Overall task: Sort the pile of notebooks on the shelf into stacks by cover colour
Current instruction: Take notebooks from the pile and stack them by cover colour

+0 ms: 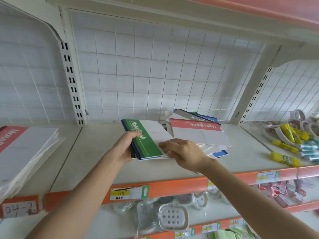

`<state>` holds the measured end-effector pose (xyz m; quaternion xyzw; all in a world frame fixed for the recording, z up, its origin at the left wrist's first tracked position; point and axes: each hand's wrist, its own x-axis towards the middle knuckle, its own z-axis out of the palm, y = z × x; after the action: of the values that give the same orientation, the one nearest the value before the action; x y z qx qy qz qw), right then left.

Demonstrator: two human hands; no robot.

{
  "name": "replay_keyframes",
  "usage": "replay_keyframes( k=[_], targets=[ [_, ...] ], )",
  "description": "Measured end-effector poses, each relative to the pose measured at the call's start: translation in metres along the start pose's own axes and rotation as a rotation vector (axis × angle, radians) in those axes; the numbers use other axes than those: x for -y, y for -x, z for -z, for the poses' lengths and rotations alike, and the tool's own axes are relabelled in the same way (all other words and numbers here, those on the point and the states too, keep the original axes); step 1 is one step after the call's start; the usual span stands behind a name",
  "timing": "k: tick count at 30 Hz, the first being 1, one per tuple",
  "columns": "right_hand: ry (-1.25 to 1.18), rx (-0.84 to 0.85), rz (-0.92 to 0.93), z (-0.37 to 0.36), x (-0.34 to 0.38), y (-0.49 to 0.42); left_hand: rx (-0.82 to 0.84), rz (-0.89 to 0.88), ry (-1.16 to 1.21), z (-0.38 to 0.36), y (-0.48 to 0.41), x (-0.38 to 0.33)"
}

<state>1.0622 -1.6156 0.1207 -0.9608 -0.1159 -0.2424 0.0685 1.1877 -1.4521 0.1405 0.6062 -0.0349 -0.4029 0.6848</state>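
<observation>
Midway along the shelf (96,152), the green notebook (146,140) lies on top of a small bundle, with a blue-edged notebook (145,158) showing just beneath it. The left hand (125,149) grips the bundle's spine side, fingers curled under and thumb pressed on the green band. The right hand (183,152) pinches the near corner of the white cover, its fingers bent and held close together. Whether the bundle rests on the board or is lifted off it cannot be told.

Just to the right, touching the bundle, sits the loose pile of notebooks (207,145), topped by a red-banded notebook (196,131). Well to the left is a stack of red notebooks (25,145). On the far right lie yellow glue sticks (284,158) and tape rolls (283,133). A price label (128,193) sits on the orange shelf edge, with soap dishes (172,216) below.
</observation>
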Motion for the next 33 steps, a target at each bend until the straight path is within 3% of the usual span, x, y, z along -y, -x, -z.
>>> replay_keyframes(
  k=[2,4,7,9,24,30,33],
  targets=[
    [0.051,-0.044,-0.045,0.001,-0.002,0.001,-0.021,0.018,-0.033,0.002,0.004,0.001],
    [0.153,-0.110,-0.251,0.003,-0.008,-0.002,-0.035,0.026,-0.044,0.005,0.008,0.000],
    [0.199,0.116,-0.792,0.006,-0.017,-0.014,-0.043,0.024,-0.054,0.012,0.011,-0.002],
    [0.212,0.259,-0.930,0.005,-0.020,-0.022,-0.049,0.029,-0.057,0.018,0.014,-0.003],
    [0.409,0.373,-0.946,0.002,0.002,-0.037,-0.024,0.052,-0.082,0.043,0.015,-0.001],
    [0.445,0.195,-0.849,0.003,0.023,-0.027,-0.001,0.053,-0.041,0.046,0.010,0.001],
    [0.330,0.015,-0.674,-0.010,0.033,-0.016,-0.009,0.009,-0.023,0.049,0.008,0.005]
  ],
)
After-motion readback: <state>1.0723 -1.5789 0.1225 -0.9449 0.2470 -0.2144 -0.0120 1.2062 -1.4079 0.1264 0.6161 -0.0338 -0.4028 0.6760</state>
